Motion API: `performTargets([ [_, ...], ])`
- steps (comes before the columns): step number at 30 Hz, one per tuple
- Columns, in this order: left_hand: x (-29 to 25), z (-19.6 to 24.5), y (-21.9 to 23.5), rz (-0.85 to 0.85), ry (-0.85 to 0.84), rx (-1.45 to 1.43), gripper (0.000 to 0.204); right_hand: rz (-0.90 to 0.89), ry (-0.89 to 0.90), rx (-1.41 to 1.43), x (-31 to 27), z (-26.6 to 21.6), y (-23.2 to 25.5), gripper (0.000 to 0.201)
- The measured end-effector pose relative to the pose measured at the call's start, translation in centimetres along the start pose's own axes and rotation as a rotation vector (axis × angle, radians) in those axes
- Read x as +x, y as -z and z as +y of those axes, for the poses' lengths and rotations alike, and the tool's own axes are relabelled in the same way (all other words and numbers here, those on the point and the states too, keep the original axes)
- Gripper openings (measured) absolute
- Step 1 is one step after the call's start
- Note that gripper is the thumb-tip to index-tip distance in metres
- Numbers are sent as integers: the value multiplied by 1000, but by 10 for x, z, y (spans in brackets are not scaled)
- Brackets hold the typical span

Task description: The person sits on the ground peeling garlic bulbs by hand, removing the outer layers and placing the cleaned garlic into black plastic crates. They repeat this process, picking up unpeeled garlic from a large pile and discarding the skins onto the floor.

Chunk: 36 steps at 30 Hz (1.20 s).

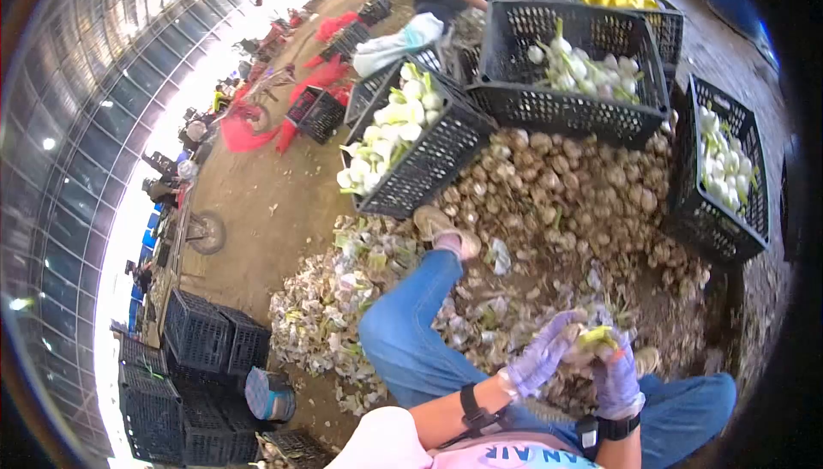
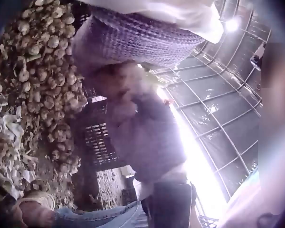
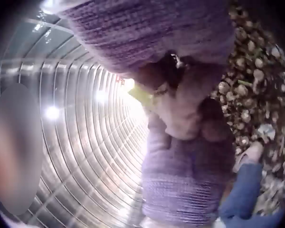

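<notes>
Knitted purple cloth gloves [image 1: 542, 356], matt and coarse; blue denim jeans [image 1: 410, 332]; black plastic lattice crates [image 1: 573, 62]; dirt-crusted rough bulbs in a heap [image 1: 583, 186]; smooth white peeled bulbs [image 1: 399, 122]; papery pale husks [image 1: 321, 315].

We see the bulb [image 1: 591, 342] mostly covered by both gloved hands; the left hand [image 2: 147, 137] is blurred, and the pile's [image 1: 574, 203] far edge sits behind crates [image 1: 570, 62].

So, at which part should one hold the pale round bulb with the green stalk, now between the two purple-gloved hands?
Probably around the round body of the pale bulb, with the purple-gloved left hand cupping from its side, as the purple-gloved right hand does opposite. The green stalk end looks thin, so it offers less hold.
</notes>
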<state>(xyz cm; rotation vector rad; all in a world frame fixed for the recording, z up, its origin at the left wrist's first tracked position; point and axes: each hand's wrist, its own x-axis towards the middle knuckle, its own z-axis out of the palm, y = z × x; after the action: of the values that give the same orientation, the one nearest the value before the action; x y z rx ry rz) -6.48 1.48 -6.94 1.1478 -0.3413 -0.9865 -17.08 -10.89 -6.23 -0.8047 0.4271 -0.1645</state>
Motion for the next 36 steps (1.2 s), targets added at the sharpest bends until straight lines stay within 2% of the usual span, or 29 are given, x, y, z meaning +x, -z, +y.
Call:
performTargets([
  [1, -2, -3, 7, -21, -4, -77, 46, -64, 67, 235, -5, 1, -3, 39],
  [3, -1, 2, 8, -48, -3, -93, 50, 144, 14, 378, -5, 12, 0, 47],
  [4, 0, 5, 8, -51, -5, -94, 50, 145, 17, 376, -6, 11, -1, 47],
  [6, 5, 19, 3, -258, 3, -324, 58, 194, 125, 187, -5, -3, -17, 47],
  [7, 1, 24, -1, -259, 2, -324, 58, 193, 127, 187, -3, 6, -7, 47],
  [9, -9, 34, -7, -85, -40, 84, 64, 224, 395, -328, 4, 26, 16, 30],
  [10, -7, 29, -4, -83, -44, 85, 64, 220, 396, -328, 1, 22, 16, 30],
  [12, -2, 17, 2, -106, -21, -8, 67, -129, 55, 417, -8, 0, 0, 23],
  [13, -5, 21, 5, -105, -25, -8, 67, -132, 55, 414, -7, -1, -3, 23],
  [15, -16, 52, 4, -167, 127, -112, 69, 298, 127, 498, -5, -1, -7, 20],
  [16, -17, 50, 7, -205, 122, -178, 71, 306, 175, 504, -2, -5, -5, 17],
  [17, -18, 53, 4, -199, 120, -179, 71, 347, 234, 335, 3, -4, 4, 28],
  [19, -20, 62, -5, -139, 23, -214, 73, 187, 266, 210, 5, -8, 11, 42],
  [20, -17, 57, 1, -132, 47, -206, 76, 189, 263, 208, 7, -11, 2, 42],
  [21, -15, 53, 7, -134, 58, -212, 76, 211, 283, -9, 5, -11, -10, 47],
  [22, -10, 54, 9, -75, -79, -56, 77, 251, 291, -227, -1, -13, -15, 53],
  [23, -8, 53, 3, -30, -193, 86, 78, 179, 206, -208, -4, -19, -21, 57],
  [24, -7, 51, 0, -3, -197, 42, 77, 98, 166, -123, -15, -28, -32, 50],
  [25, -8, 54, -1, 21, -187, -3, 76, 151, 226, -372, -5, -18, -21, 45],
  [26, -9, 52, 2, 42, -203, 144, 76, 153, 280, -428, -6, -24, -28, 38],
  [27, -7, 52, 8, 58, -246, 307, 77, 127, 314, -274, -12, -31, -43, 34],
  [28, -5, 51, 6, 48, -225, 201, 79, 131, 358, -265, -9, -26, -42, 32],
  [29, -7, 52, 2, 51, -210, 100, 81, 128, 286, -191, -11, -27, -41, 32],
  [34, -10, 52, 3, 39, -248, 249, 83, 129, 294, -277, -12, -26, -42, 36],
  [36, -12, 52, -1, 69, -313, 449, 81, 140, 301, -320, -12, -25, -42, 39],
])
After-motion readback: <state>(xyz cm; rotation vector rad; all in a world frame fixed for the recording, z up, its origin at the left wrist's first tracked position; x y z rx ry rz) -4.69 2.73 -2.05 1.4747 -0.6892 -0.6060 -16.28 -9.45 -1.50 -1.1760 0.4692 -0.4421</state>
